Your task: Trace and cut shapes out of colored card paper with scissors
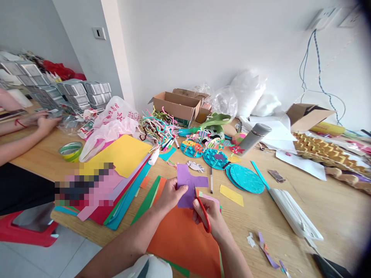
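Observation:
Between thumb and fingers, my left hand [174, 194] pinches a piece of purple paper [185, 176] by its left side. A faint curved outline shows on the paper. My right hand [210, 213] is closed round the red handles of a pair of scissors [206, 220]. The scissor blades lie at the paper's right part, near the outline. Below both hands is a sheet of orange paper [185, 237], with green sheets under its edges. A pen [211, 180] and a yellow paper scrap [231, 195] lie beyond my right hand.
Coloured paper [127, 154] is stacked at left beside a tape roll [70, 151]. Blue discs [246, 178], a grey flask [256, 138] and a white power strip [295, 214] are at right. Pipe cleaners [159, 125] lie at the back. Another person's hands [48, 120] work at far left.

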`<action>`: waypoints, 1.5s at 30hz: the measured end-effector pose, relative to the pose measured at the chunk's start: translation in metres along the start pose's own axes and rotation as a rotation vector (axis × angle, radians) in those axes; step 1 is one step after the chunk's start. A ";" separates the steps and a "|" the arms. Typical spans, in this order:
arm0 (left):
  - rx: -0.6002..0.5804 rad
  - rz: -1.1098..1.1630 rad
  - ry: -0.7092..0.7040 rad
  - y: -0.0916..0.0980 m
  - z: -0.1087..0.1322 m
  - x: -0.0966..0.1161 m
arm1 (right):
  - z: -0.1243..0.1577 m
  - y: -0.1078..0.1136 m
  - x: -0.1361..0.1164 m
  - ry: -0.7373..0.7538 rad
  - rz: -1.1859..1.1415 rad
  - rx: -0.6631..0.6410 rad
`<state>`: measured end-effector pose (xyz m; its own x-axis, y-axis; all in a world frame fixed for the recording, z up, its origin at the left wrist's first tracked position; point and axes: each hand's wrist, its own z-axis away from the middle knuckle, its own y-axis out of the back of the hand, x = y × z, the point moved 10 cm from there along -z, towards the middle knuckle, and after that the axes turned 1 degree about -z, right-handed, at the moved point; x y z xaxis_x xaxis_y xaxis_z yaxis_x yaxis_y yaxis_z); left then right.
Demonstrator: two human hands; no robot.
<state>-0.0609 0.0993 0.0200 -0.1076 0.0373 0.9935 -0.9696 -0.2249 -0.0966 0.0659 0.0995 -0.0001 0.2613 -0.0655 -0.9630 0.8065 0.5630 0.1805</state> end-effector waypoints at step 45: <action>-0.080 0.024 0.100 -0.008 -0.001 -0.013 | -0.001 0.006 0.017 -0.114 -0.040 0.031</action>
<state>-0.0521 0.1014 0.0082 -0.1490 0.1308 0.9801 -0.9804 -0.1491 -0.1291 0.0751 0.1024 -0.0156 0.2853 -0.1816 -0.9411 0.8332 0.5323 0.1499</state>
